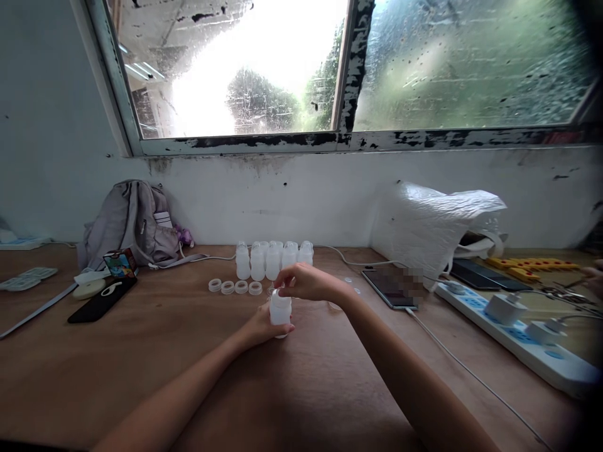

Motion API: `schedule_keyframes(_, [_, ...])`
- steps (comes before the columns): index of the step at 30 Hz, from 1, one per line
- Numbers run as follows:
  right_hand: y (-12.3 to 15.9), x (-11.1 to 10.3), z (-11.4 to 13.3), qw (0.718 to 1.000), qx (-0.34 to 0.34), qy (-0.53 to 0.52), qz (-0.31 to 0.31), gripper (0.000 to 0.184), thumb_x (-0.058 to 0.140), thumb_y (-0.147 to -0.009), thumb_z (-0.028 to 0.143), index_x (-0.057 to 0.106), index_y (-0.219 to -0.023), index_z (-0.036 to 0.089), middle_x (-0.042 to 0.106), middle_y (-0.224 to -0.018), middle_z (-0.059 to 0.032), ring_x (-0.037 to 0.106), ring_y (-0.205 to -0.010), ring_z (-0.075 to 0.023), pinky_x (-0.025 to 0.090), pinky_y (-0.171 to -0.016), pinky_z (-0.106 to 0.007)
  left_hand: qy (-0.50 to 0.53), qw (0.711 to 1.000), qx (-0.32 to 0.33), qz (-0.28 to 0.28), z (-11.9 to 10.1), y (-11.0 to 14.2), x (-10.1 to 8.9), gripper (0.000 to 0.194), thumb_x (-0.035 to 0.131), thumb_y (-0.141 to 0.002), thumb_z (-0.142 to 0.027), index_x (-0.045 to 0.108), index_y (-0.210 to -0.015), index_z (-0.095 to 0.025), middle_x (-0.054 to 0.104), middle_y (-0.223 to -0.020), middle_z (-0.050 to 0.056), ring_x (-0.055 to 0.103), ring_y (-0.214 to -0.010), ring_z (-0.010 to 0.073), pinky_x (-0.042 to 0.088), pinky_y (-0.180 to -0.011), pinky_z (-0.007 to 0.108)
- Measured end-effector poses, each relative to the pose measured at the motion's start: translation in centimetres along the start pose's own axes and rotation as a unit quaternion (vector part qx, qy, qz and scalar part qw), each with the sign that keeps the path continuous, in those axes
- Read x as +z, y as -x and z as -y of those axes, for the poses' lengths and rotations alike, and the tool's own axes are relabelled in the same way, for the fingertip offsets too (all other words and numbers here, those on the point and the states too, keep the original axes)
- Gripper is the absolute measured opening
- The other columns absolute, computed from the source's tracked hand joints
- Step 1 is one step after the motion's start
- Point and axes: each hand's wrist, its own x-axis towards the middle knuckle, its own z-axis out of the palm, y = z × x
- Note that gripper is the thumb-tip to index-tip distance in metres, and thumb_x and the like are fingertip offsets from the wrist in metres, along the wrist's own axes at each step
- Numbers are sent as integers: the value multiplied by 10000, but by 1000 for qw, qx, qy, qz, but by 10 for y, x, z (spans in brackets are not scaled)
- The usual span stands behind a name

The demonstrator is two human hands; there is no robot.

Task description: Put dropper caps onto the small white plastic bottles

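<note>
My left hand (260,326) is wrapped round a small frosted-white baby bottle (281,314), which stands nearly upright at the middle of the table. Over the bottle's mouth, my right hand (304,281) has its fingers pinched together; what they hold, if anything, is too small and hidden to name. Behind the hands, several capped baby bottles (257,262) stand close together near the wall. In front of them lie several translucent white rings (228,287) in a row. Small clear discs (348,280) rest to the right of my right wrist.
On the right are a phone (391,287) with a charging cable, a white power strip (513,333) and a white plastic bag (428,220). A grey backpack (129,226) and a black phone (102,301) lie left. A person's hand (594,276) shows at the far right edge.
</note>
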Motion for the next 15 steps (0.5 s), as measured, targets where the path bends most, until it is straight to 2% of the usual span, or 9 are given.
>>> schedule_keyframes(4, [-2,1,-3,998,39,46,-29,290,571,-659,455,604,-737,178,562,-650,-21,485,-598,-124,335,-501,-217,-3,1000,-7,2,1,0,1,284,634,-617,-312,555,-842,-157,604,-830,53,552,-750,193,445,-663,314])
schedule_keyframes(8, [2,-4,-4,1000,-10,13,-16,300,549,-686,429,569,-899,218,570,-787,-12,488,-624,-104,339,-510,-200,-5,1000,-12,-1,0,1,1,298,628,-621,-330,547,-849,-157,601,-836,48,550,-748,188,436,-657,297])
schedule_keyframes(10, [3,-6,-2,999,-14,24,-18,262,516,-713,427,591,-788,187,559,-687,-5,465,-566,-92,313,-482,-200,-18,1000,-16,1,-1,2,1,319,628,-618,-339,541,-868,-160,597,-841,44,546,-754,190,432,-658,293])
schedule_keyframes(12, [4,-7,0,997,13,58,-56,336,490,-719,470,578,-640,155,510,-550,2,427,-507,-87,277,-453,-209,-36,999,-16,8,-2,3,1,331,625,-619,-353,541,-879,-166,594,-844,39,541,-760,192,426,-663,289])
schedule_keyframes(14, [4,-9,1,994,26,64,-89,357,494,-706,494,572,-638,152,500,-533,4,423,-499,-87,275,-445,-209,-46,999,-15,11,-3,4,1,327,616,-628,-366,545,-880,-171,593,-844,34,537,-762,191,421,-663,283])
schedule_keyframes(15, [5,-10,2,995,19,51,-86,332,510,-698,483,580,-689,159,524,-574,1,444,-521,-91,292,-453,-205,-46,999,-17,11,-3,4,1,322,610,-633,-370,547,-878,-171,591,-841,33,537,-757,189,420,-656,279])
